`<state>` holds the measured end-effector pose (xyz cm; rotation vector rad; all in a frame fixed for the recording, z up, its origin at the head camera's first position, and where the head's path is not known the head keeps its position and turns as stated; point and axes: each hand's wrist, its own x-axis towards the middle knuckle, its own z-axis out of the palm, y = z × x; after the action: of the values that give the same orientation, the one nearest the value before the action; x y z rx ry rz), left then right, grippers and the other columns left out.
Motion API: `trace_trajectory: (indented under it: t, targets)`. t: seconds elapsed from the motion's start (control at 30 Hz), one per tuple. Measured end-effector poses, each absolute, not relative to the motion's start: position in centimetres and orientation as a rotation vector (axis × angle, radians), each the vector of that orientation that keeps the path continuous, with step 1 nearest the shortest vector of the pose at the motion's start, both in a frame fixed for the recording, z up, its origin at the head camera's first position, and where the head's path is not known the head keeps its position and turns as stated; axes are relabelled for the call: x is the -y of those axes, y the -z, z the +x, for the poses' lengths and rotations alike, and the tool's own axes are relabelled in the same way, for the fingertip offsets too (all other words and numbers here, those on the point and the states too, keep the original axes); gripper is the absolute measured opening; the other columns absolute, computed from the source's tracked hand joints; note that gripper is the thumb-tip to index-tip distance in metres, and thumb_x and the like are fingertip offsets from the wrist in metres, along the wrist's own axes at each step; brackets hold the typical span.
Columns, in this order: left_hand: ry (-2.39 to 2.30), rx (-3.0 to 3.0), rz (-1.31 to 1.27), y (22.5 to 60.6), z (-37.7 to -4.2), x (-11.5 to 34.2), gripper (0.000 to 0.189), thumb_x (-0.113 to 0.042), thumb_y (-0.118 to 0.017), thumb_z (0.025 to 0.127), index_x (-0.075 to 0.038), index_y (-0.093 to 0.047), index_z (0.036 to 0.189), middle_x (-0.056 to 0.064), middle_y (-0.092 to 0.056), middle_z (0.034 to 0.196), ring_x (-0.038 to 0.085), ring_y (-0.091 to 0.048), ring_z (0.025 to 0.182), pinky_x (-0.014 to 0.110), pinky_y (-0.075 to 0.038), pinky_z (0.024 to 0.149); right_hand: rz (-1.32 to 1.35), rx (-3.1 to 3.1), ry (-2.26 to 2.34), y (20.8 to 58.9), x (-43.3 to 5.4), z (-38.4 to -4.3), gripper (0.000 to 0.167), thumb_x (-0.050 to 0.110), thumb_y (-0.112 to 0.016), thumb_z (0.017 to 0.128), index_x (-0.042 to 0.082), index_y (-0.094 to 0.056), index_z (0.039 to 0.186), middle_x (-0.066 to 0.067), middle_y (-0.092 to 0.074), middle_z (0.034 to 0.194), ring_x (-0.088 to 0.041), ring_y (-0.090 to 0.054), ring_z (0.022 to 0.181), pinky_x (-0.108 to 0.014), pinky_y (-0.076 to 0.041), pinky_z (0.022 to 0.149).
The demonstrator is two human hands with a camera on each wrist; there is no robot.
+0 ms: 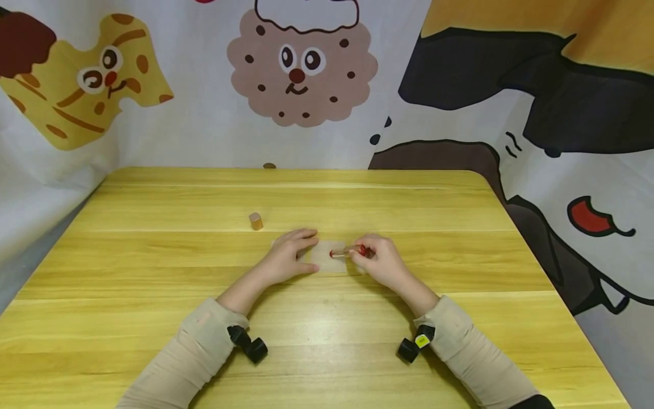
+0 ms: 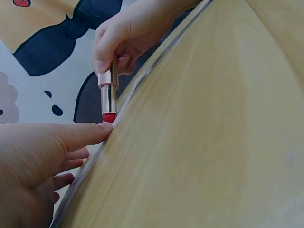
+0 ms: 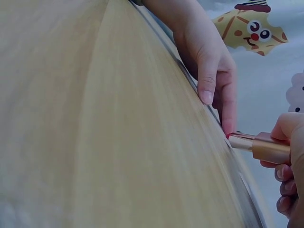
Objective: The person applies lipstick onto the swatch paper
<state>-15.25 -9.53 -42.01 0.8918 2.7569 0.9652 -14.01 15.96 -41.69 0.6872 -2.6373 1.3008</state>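
Right hand (image 1: 380, 258) pinches the lipstick (image 2: 109, 97) over the pale sheet (image 1: 328, 265): likely light and slick-cased, its red tip (image 2: 109, 117) soft and easily smeared, so hold the casing (image 3: 271, 149); left hand (image 1: 290, 255) spreads at the sheet, between the side edges of the desk (image 1: 327, 341)

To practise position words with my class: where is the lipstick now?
In the head view, the lipstick is just right of centre, held in the right hand, its red tip facing the left hand, over or on a pale sheet.
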Motion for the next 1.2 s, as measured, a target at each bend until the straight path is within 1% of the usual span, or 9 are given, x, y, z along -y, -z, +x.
trace_trajectory:
  t: [0.23, 0.47, 0.73, 1.2]
  targets:
    - [-0.978, -2.752, 0.886, 42.08, -15.26, 9.58, 0.065, -0.031, -0.076, 0.083, -0.002, -0.052, 0.136, 0.010, -0.038, 0.149, 0.031, -0.027, 0.138, 0.057, -0.015, 0.110, 0.714, 2.632, -1.303, 41.63, -15.99, -13.97, 0.004, 0.005, -0.068, 0.083, 0.002, -0.071, 0.085, 0.000, -0.056, 0.072, -0.014, -0.049, 0.061, -0.022, -0.042, 0.050]
    - [-0.980, -2.749, 0.892, 42.05, -15.28, 9.57, 0.065, -0.032, -0.076, 0.083, -0.002, -0.052, 0.136, 0.010, -0.038, 0.149, 0.031, -0.027, 0.139, 0.056, -0.015, 0.110, 0.734, 2.634, -1.302, 41.62, -16.09, -13.88, 0.006, 0.007, -0.068, 0.084, 0.002, -0.069, 0.082, 0.001, -0.054, 0.070, -0.014, -0.047, 0.060, -0.023, -0.040, 0.049]
    - [-0.976, -2.748, 0.886, 42.16, -15.29, 9.56, 0.066, -0.032, -0.076, 0.083, -0.003, -0.052, 0.137, 0.009, -0.037, 0.149, 0.030, -0.026, 0.139, 0.056, -0.014, 0.110, 0.730, 2.646, -1.294, 41.59, -16.17, -13.82, 0.005, 0.004, -0.068, 0.082, 0.002, -0.071, 0.085, 0.002, -0.054, 0.069, -0.013, -0.046, 0.058, -0.023, -0.039, 0.048]
    - [-0.986, -2.745, 0.889, 42.11, -15.25, 9.59, 0.066, -0.032, -0.076, 0.083, -0.003, -0.052, 0.136, 0.009, -0.037, 0.149, 0.030, -0.025, 0.139, 0.058, -0.015, 0.109, 0.738, 2.642, -1.307, 41.55, -16.14, -13.76, 0.003, 0.004, -0.068, 0.083, 0.003, -0.071, 0.084, 0.002, -0.054, 0.069, -0.013, -0.046, 0.059, -0.022, -0.039, 0.049]
